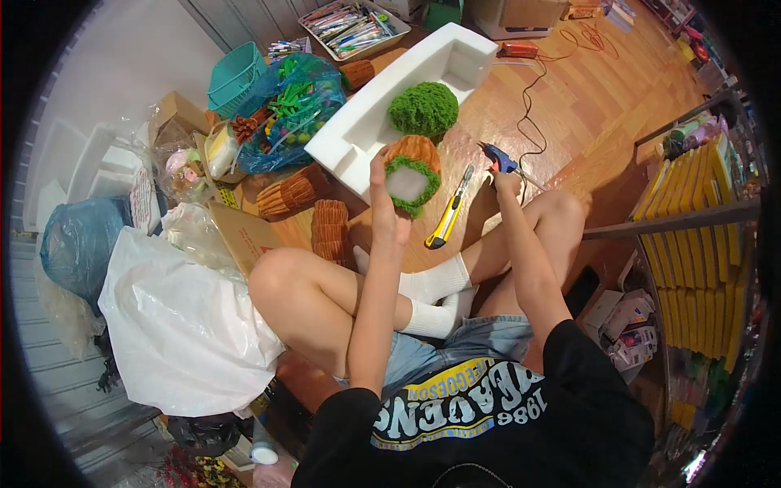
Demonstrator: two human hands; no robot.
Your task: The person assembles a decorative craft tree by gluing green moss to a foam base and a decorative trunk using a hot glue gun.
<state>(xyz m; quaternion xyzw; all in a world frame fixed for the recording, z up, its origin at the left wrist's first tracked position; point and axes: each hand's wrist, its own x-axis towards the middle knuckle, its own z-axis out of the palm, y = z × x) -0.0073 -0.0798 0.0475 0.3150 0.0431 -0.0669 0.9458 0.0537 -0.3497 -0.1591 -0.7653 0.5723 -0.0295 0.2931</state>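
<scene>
My left hand (392, 213) is closed around a brown fuzzy trunk-like piece (425, 150), tilted so that its end shows. Green fuzzy trim (417, 210) rings that end around a pale, flat middle. My right hand (507, 185) grips a blue glue gun (499, 157), its nozzle pointing up and left; a dark cord runs from it. Between the hands, a yellow utility knife (448, 218) lies on the floor. Just beyond the held piece, a green fuzzy ball (423, 108) rests in a white foam tray (346, 134).
Brown ribbed bundles (329, 231) lie left of my feet. Beyond them are a blue plastic bag (297, 106), a teal basket (236, 80) and a tray of pens (353, 31). A white plastic bag (183, 325) is at my left; a rack of yellow packs (691, 285) is at my right.
</scene>
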